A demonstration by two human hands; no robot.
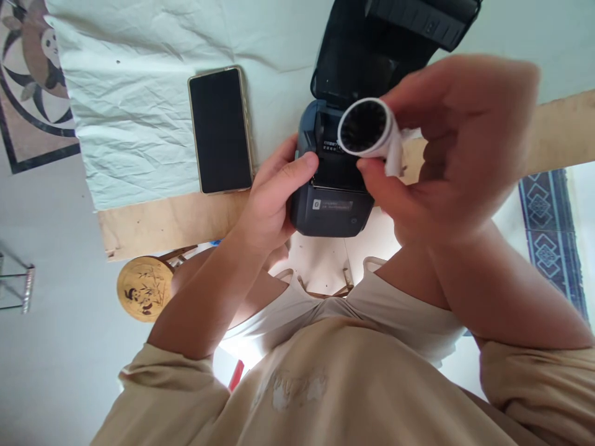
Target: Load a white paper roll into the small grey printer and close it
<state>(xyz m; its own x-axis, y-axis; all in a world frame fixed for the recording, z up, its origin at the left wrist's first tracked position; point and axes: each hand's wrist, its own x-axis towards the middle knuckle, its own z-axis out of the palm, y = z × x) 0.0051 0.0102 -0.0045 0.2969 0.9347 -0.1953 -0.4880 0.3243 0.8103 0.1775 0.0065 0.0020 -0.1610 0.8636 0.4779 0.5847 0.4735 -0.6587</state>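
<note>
My left hand [279, 192] grips the left side of a dark portable label printer [332, 217], its thumb on the rim of the paper bay. The printer's black lid [357, 62] stands wide open, away from me. Between the thumb and fingers of my right hand [446, 148] is a small white paper roll [393, 145]. The roll's round dark end faces me, and it hovers over the right part of the open bay, hiding some of it. Whether it touches the printer, I cannot tell. My right hand is slightly blurred.
A smartphone [218, 130] with a dark screen lies on the pale green cloth [139, 93], left of the printer. Bare wood [144, 229] shows along the table's near edge. A round stool [144, 288] with a panda picture stands below on the left.
</note>
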